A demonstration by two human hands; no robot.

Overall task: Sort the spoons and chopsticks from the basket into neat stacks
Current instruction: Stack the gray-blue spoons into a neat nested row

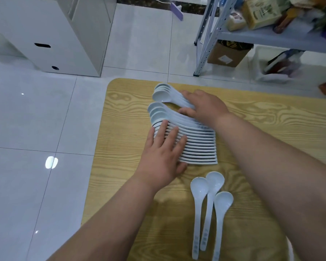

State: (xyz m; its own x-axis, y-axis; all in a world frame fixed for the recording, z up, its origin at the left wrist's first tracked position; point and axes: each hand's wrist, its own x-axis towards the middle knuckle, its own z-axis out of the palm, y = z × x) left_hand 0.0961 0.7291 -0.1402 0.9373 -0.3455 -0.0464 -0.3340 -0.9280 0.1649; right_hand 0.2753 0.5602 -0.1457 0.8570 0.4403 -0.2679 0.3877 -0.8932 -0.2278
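Glossy white tiled floor [36, 119], light wood-grain table [252, 117]. Long nested row of white plastic soup spoons [196, 146] lies mid-table. Left hand [162, 157] flat, fingers straight, pressing the row's bowl end. Right hand [203, 106] seems to pinch handles of smaller stack of white spoons [164, 93] just beyond; grip partly hidden. Three loose white spoons [211, 196] near front edge.

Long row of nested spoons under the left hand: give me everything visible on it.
The long row of spoons is white, glossy and plastic-looking, with dark lines showing between the nested pieces. They lie overlapped on the wooden table, bowls left, handles right. The left hand rests flat on the bowl ends with straight fingers. The right hand, gripping a smaller stack just beyond, has its thumb against the far spoons.
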